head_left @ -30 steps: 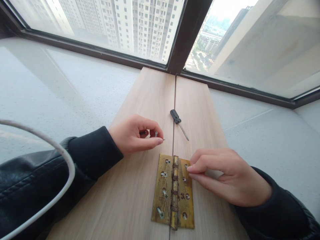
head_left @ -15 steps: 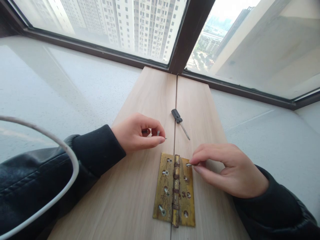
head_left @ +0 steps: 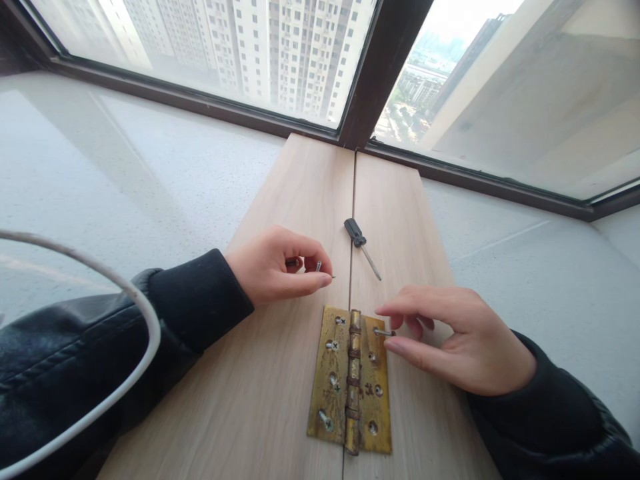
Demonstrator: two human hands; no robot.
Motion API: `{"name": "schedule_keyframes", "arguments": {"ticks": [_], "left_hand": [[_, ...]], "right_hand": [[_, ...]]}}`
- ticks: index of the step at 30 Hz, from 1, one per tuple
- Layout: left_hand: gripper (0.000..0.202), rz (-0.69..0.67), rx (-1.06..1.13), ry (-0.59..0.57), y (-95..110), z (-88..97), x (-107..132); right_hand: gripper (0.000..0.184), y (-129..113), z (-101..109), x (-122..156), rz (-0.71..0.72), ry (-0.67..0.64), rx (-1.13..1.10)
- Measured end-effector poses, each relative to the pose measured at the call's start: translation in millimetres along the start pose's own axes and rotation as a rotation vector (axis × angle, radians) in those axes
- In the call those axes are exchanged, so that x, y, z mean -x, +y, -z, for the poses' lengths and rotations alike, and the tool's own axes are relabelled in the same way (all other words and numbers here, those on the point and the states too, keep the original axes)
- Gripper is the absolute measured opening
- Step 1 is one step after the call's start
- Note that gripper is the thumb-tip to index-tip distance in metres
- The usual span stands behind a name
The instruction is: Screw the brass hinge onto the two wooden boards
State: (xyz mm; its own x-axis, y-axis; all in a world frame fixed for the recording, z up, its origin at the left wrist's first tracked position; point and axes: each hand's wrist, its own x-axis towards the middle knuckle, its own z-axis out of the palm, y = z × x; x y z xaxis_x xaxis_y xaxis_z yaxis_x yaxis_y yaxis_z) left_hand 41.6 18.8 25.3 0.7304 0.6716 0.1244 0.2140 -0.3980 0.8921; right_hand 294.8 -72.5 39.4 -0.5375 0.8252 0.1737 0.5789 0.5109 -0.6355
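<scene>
The hinge [head_left: 355, 383] is laid flat, its barrel set along the seam between two wooden boards [head_left: 280, 373]. Its brassy plates are marked by brown stains. In the left plate, four screws [head_left: 326, 420] are seated, one per hole; the nearest is tilted over. In the right plate, a loose screw [head_left: 384, 332] is stood in the hole closest to the window, leaned sharply to the right, with its head lodged between the fingers of the right hand. Three further holes are seen below it.

The right hand [head_left: 389, 327] is held just right of the hinge, with thumb and forefinger spread around the screw head; whether the head is touched cannot be told. The left hand [head_left: 285, 267] is held beyond the hinge, to its left, with thumb and fingers curled together; small screws [head_left: 319, 266] are pinched there, partly hidden, so their number cannot be told.

A screwdriver [head_left: 355, 233] is laid beyond the hinge, near the seam, its dark handle pointed toward the window frame [head_left: 367, 80]. Well left of the hinge, the black left sleeve [head_left: 200, 300] is crossed by a white cable [head_left: 145, 313].
</scene>
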Motion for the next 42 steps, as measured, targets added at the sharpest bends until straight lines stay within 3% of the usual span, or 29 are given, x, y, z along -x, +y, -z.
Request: {"name": "schedule_keyframes", "arguments": {"ticks": [13,21,25,42], "left_hand": [[0.013,-0.001,0.012,0.001,0,-0.7,0],[0.012,-0.003,0.005,-0.007,1,0.3,0],[0.012,-0.007,0.003,-0.013,1,0.6,0],[0.012,-0.032,0.008,0.002,0,-0.8,-1]], "right_hand": [[0.015,-3,1,-4,0.029,-0.025,-0.054],[0.002,2,-1,-1,0.002,-0.013,-0.021],[0.015,1,0,0,0.022,-0.022,-0.04],[0.017,-8,-5,-8,0.124,-0.048,-0.117]]}}
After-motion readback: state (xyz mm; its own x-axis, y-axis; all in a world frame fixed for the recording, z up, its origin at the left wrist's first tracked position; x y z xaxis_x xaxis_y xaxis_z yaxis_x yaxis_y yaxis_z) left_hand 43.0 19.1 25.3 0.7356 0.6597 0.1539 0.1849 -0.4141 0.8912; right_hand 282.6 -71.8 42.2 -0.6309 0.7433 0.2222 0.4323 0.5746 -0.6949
